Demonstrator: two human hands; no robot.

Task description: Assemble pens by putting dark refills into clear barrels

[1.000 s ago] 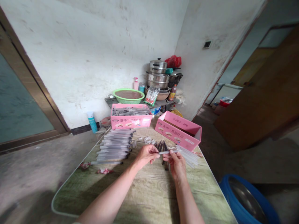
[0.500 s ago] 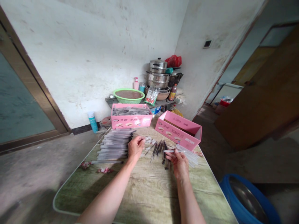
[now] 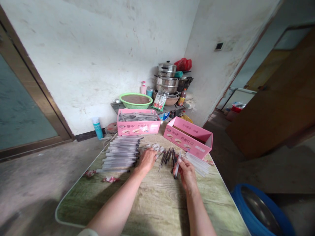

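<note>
My right hand [image 3: 187,172] is closed round a translucent pen barrel [image 3: 178,164], which stands nearly upright in the view. My left hand [image 3: 147,161] is at the near edge of a small pile of white pen parts [image 3: 155,147]. Its fingers are bent together, and what lies between them is hidden. Dark pen refills [image 3: 167,156] are spread between the two hands. To the left lies a row of pens [image 3: 121,152] with dark tips. Clear empty barrels [image 3: 198,164] lie in a fan beyond my right hand.
A pink box [image 3: 138,127] full of pens stands at the table's back left. A second pink box [image 3: 187,139] sits at the back right. Behind them, a low shelf bears a green basin [image 3: 136,105] and stacked pots [image 3: 167,78]. A blue tub [image 3: 261,209] is on the floor, right.
My left hand has moved slightly right and nearer, down to the white parts. The barrel in my right hand has turned from level to nearly upright.
</note>
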